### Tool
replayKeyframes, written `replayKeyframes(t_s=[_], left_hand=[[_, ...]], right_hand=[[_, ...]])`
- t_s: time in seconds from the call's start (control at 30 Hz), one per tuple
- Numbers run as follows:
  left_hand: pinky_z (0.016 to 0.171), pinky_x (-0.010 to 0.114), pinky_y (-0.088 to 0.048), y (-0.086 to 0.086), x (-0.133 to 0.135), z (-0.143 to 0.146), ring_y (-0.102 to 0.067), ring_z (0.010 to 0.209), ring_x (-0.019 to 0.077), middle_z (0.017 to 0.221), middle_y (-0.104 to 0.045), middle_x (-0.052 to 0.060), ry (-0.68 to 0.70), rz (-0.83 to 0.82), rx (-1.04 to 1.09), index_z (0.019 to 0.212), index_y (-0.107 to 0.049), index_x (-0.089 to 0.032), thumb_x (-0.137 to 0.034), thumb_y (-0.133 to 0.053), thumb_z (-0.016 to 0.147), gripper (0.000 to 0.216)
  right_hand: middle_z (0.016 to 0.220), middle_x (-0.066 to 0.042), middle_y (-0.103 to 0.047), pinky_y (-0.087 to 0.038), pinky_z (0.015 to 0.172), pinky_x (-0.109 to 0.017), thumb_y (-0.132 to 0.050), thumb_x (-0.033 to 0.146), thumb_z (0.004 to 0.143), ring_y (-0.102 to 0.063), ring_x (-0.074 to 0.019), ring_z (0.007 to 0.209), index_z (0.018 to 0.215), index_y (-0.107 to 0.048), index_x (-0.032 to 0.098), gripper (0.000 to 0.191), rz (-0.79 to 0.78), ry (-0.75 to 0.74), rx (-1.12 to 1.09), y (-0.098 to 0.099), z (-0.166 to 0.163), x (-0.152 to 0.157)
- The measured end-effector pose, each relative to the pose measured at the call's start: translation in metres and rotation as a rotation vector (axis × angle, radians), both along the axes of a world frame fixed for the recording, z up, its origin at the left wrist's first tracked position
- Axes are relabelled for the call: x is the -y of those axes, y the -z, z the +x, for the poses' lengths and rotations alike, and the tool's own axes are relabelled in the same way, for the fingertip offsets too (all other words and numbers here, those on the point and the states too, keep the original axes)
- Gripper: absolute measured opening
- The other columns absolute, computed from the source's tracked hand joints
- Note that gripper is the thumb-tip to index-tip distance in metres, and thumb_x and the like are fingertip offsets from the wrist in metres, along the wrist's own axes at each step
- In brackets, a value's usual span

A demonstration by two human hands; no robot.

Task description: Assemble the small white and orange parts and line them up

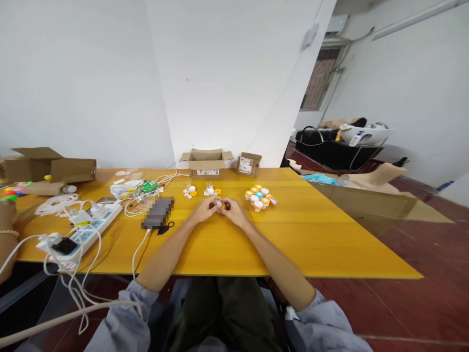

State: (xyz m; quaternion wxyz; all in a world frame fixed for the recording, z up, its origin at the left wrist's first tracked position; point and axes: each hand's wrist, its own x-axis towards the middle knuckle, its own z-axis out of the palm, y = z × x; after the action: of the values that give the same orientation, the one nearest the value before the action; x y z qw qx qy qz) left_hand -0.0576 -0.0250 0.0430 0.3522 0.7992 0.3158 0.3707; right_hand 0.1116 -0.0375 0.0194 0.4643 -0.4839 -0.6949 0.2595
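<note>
Over the middle of the table, my left hand (pixel 208 208) and my right hand (pixel 234 211) meet, fingers closed around one small jar (pixel 221 205). White and orange show on it between the fingertips; the rest is hidden. Just to the right of my hands stands a cluster of small jars (pixel 258 205) with orange, white and teal lids, one lying on its side. Beyond my hands are an orange lid (pixel 218 191), small white parts (pixel 208 192) and a clear cup (pixel 209 185). A second group of white parts (pixel 189 190) lies farther left.
An open cardboard box (pixel 207 166) and a smaller carton (pixel 248 165) stand against the wall. On the left lie a dark blurred device (pixel 158 213), a power strip (pixel 97 230) and tangled white cables. A co-worker's arm (pixel 8 237) reaches in at the far left.
</note>
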Motion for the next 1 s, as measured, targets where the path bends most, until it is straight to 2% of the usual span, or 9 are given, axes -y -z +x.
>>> replayKeyframes(t_s=[0.27, 0.43, 0.53, 0.7, 0.8, 0.9, 1.0], left_hand=[[0.06, 0.026, -0.041, -0.0027, 0.0018, 0.0002, -0.055, 0.061, 0.0154, 0.058, -0.057, -0.003, -0.268, 0.037, -0.126, 0.072, -0.06, -0.021, -0.058, -0.062, 0.084, 0.039], [0.059, 0.027, -0.038, -0.0018, 0.0003, -0.0004, -0.054, 0.061, 0.0158, 0.054, -0.053, -0.004, -0.355, 0.08, -0.174, 0.065, -0.058, -0.021, -0.057, -0.063, 0.083, 0.04], [0.058, 0.027, -0.038, -0.0022, 0.0015, -0.0007, -0.053, 0.061, 0.0154, 0.056, -0.054, -0.004, -0.308, 0.062, -0.16, 0.069, -0.059, -0.021, -0.057, -0.063, 0.083, 0.039], [0.062, 0.026, -0.044, -0.0038, 0.0038, -0.0013, -0.056, 0.063, 0.0152, 0.065, -0.06, -0.004, -0.084, 0.016, -0.042, 0.095, -0.064, -0.02, -0.056, -0.067, 0.081, 0.038], [0.063, 0.027, -0.046, -0.0033, 0.0029, -0.001, -0.059, 0.066, 0.0163, 0.068, -0.062, -0.002, 0.002, -0.031, 0.006, 0.097, -0.064, -0.02, -0.058, -0.064, 0.082, 0.041], [0.063, 0.027, -0.046, -0.0017, 0.0016, -0.0001, -0.059, 0.065, 0.016, 0.067, -0.062, -0.001, 0.0, -0.071, 0.019, 0.089, -0.062, -0.02, -0.059, -0.063, 0.083, 0.04], [0.06, 0.025, -0.043, -0.0011, 0.0009, 0.0006, -0.055, 0.061, 0.0141, 0.061, -0.058, -0.003, -0.106, -0.057, -0.011, 0.078, -0.059, -0.02, -0.059, -0.065, 0.08, 0.039]], right_hand=[[0.07, 0.004, -0.062, -0.041, 0.061, -0.025, -0.078, 0.031, 0.064, -0.051, -0.0129, 0.063, 0.074, -0.062, 0.022, 0.021, -0.018, -0.007, 0.029, -0.0014, -0.0029, 0.0023], [0.072, 0.004, -0.063, -0.042, 0.062, -0.026, -0.078, 0.032, 0.065, -0.051, -0.0132, 0.064, 0.076, -0.063, 0.022, 0.02, -0.006, -0.012, 0.037, 0.0012, -0.0024, 0.0006], [0.073, 0.004, -0.064, -0.042, 0.063, -0.026, -0.078, 0.032, 0.065, -0.053, -0.0139, 0.065, 0.077, -0.063, 0.023, 0.021, -0.012, -0.018, 0.032, 0.0022, -0.0021, 0.0003], [0.074, 0.004, -0.066, -0.045, 0.064, -0.027, -0.076, 0.035, 0.066, -0.057, -0.0145, 0.066, 0.078, -0.062, 0.023, 0.022, -0.048, -0.038, -0.028, 0.0003, -0.0027, 0.0022], [0.071, 0.004, -0.065, -0.044, 0.062, -0.027, -0.076, 0.036, 0.066, -0.056, -0.014, 0.064, 0.077, -0.06, 0.023, 0.024, -0.07, -0.04, -0.048, -0.0025, -0.0026, 0.0039], [0.069, 0.005, -0.064, -0.044, 0.061, -0.026, -0.077, 0.036, 0.064, -0.054, -0.0135, 0.062, 0.075, -0.06, 0.023, 0.025, -0.088, -0.035, -0.053, -0.0044, -0.003, 0.005], [0.068, 0.006, -0.062, -0.043, 0.061, -0.026, -0.077, 0.034, 0.062, -0.053, -0.013, 0.062, 0.074, -0.06, 0.023, 0.024, -0.082, -0.027, -0.038, -0.0052, -0.0043, 0.0058]])
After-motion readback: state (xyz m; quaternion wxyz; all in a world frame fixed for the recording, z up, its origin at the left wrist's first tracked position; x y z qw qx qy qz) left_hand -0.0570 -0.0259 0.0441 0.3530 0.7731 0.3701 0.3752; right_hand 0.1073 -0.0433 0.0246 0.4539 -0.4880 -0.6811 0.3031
